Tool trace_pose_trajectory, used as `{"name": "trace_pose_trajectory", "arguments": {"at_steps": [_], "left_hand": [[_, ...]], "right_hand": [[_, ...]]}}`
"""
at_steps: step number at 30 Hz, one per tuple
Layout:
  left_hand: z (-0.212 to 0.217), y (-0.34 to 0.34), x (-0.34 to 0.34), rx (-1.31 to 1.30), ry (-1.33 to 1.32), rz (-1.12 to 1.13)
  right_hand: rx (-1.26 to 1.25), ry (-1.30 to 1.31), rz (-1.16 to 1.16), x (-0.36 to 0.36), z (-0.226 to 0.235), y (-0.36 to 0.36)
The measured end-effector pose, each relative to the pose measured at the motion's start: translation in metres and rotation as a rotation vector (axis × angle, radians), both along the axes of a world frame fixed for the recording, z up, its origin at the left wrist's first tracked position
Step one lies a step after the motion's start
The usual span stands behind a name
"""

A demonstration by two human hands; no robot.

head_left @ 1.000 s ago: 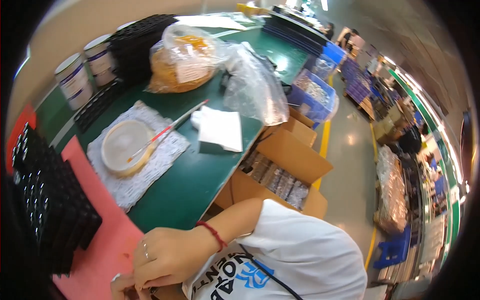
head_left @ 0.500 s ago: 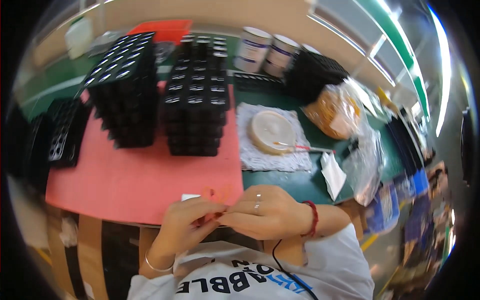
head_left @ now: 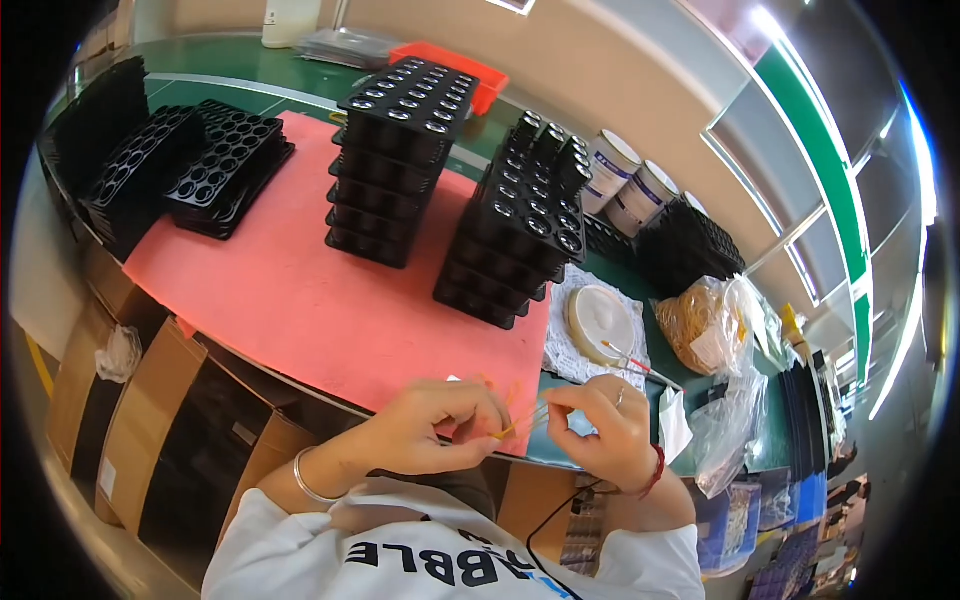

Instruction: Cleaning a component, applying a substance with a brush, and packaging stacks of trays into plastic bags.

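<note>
trays [head_left: 390, 190] on mat [head_left: 270, 280] | dish [head_left: 602, 315] on cloth [head_left: 562, 352] | cans [head_left: 609, 174] behind dish

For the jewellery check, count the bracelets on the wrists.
2: a silver bangle on the left wrist and a red bracelet on the right wrist; no others show.

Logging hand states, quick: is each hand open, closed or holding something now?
Left hand: closed, pinching a thin yellowish strand.
Right hand: fingers curled; grip cannot be told.

Green table [head_left: 215, 62] beneath pink mat [head_left: 285, 260], white cloth [head_left: 560, 352] and tins [head_left: 610, 172]
</note>
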State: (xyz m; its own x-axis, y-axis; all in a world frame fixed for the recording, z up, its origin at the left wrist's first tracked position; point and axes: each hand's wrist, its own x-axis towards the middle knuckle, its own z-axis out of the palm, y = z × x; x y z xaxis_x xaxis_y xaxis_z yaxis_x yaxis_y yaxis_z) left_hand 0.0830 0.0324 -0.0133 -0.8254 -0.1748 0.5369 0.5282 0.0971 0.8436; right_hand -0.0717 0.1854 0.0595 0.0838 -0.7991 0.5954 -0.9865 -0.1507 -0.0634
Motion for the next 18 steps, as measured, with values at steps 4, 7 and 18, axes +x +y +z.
{"name": "trace_pose_trajectory", "arguments": {"at_steps": [4,7,18], "left_hand": [[-0.009,0.002,0.004,0.034,-0.045,-0.044],[-0.007,0.007,0.008,-0.097,-0.047,0.030],[-0.004,-0.072,0.024,-0.699,-0.380,1.272]], "right_hand": [[-0.048,-0.014,0.001,0.006,-0.005,-0.002],[-0.088,-0.048,-0.020,0.011,-0.010,-0.001],[-0.101,-0.133,-0.053,0.015,-0.045,0.006]]}}
